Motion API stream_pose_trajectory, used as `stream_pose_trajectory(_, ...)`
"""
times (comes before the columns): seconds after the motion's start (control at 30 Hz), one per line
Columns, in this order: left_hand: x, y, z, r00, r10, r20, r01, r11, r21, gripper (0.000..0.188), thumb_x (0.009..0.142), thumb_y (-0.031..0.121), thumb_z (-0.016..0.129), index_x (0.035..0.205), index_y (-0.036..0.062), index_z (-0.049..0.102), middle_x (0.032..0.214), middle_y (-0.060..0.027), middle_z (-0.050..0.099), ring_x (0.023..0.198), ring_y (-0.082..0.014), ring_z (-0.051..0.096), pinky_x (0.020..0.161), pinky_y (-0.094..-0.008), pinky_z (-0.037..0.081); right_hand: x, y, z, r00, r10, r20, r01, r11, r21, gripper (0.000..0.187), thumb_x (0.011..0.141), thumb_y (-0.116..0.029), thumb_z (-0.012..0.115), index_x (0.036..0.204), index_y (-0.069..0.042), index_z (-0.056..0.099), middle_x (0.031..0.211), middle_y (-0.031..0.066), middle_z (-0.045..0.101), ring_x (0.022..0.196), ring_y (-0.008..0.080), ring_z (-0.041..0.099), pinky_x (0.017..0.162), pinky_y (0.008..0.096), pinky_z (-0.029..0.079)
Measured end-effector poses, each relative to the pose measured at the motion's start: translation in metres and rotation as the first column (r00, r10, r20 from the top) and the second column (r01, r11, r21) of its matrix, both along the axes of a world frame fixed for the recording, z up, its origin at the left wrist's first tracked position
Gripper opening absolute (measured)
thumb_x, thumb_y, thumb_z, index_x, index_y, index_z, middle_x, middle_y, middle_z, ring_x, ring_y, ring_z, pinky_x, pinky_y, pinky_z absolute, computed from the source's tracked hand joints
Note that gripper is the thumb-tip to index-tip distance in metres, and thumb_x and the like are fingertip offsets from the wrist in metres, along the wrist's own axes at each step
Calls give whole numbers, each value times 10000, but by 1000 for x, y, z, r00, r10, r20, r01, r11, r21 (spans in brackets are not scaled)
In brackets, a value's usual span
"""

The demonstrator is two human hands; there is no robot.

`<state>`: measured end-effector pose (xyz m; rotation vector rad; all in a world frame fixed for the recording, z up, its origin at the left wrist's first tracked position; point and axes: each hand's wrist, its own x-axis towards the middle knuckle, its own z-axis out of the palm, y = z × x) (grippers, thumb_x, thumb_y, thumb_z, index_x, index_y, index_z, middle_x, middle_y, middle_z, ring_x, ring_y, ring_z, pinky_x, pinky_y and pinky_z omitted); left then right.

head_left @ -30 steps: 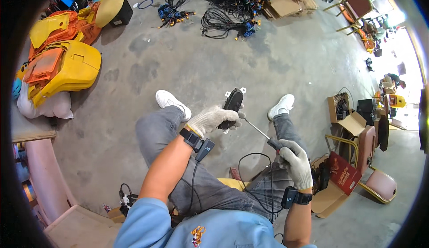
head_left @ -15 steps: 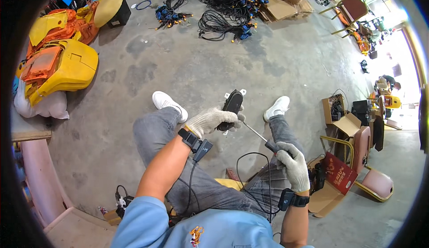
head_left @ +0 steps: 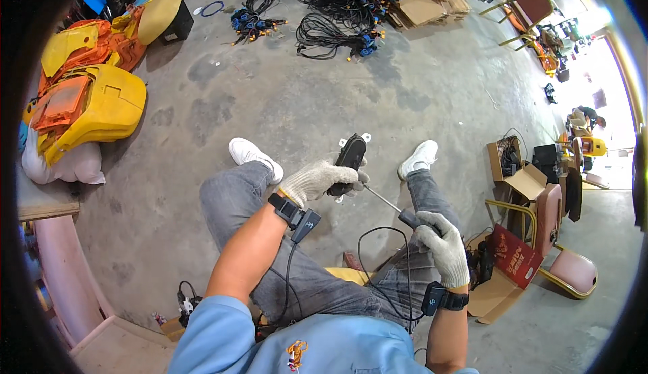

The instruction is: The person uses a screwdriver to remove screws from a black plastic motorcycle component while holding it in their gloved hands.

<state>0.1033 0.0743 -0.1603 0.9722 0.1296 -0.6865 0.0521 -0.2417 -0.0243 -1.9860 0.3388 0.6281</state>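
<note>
My left hand [head_left: 320, 180], in a pale knitted glove, is closed around a long black part [head_left: 352, 155] with small white tabs at its ends. The part is held up between my knees, tilted. My right hand [head_left: 440, 238], gloved as well, grips the dark handle of a screwdriver [head_left: 409, 218]. Its metal shaft slants up and left, with the tip by the fingers of my left hand at the part's right side. Those fingers hide where the tip ends. A black cable [head_left: 407, 273] loops from the strap on my right wrist.
Yellow and orange plastic shells [head_left: 101, 107] are piled at the left. Bundles of black cables [head_left: 337, 33] with blue connectors lie on the far floor beside cardboard [head_left: 422, 6]. At the right stand chairs [head_left: 548, 219] and open boxes [head_left: 505, 161]. A person [head_left: 584, 119] is farther right.
Both hands hold almost the same pose, the screwdriver still against the area beside the black part. The whole view has shifted very slightly.
</note>
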Motion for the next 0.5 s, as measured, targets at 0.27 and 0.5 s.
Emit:
stream_pose_trajectory(0.27, 0, 1, -6, 1000, -4, 10, 4, 1000, 16, 536, 982, 217, 713, 1454, 2, 574, 1237, -148, 769, 1074, -228, 759, 873, -331, 594, -2, 3, 5, 1000, -10, -5, 10, 1000, 3, 423, 961, -131, 737, 1348, 35, 709, 962, 17, 711, 820, 76, 611, 760, 246, 512)
stream_pose_trajectory(0.5, 2, -1, -4, 1000, 8, -18, -8, 1000, -8, 510, 984, 165, 705, 1442, -15, 570, 1268, -186, 743, 1153, -267, 743, 996, -385, 593, -4, 1, 2, 999, -23, 22, 23, 1000, 4, 414, 966, -135, 729, 1344, 33, 714, 992, 14, 715, 835, 73, 611, 771, 248, 515)
